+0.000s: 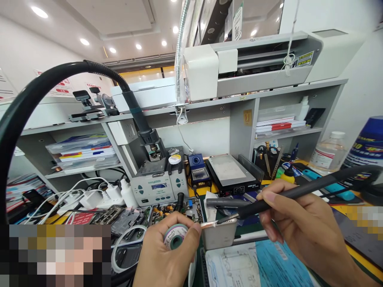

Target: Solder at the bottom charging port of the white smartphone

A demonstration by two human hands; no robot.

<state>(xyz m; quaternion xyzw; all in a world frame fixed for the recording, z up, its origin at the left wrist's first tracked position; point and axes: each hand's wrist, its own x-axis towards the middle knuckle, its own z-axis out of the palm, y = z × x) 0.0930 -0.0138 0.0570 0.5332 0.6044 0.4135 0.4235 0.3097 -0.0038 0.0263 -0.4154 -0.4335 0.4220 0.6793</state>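
Observation:
My left hand (166, 255) is closed around a small round spool of desoldering braid (176, 237) with a white label and green hub. A short copper-coloured strip of braid (207, 225) sticks out to the right past my thumb. My right hand (302, 223) grips a soldering iron (254, 209) by its black handle, fingers wrapped round it like a pen. The iron's tip meets or lies very close to the strip's end; whether it touches, I cannot tell. Just behind and below them stands a grey metal box (220, 235).
A grey rework station (158, 187), a blue soldering station (197, 171) and a flat hot plate (230, 171) line the back. Circuit boards (119, 217) and white cables lie left. A blue-and-white mat (239, 263) lies in front. Bottles (327, 153) stand right.

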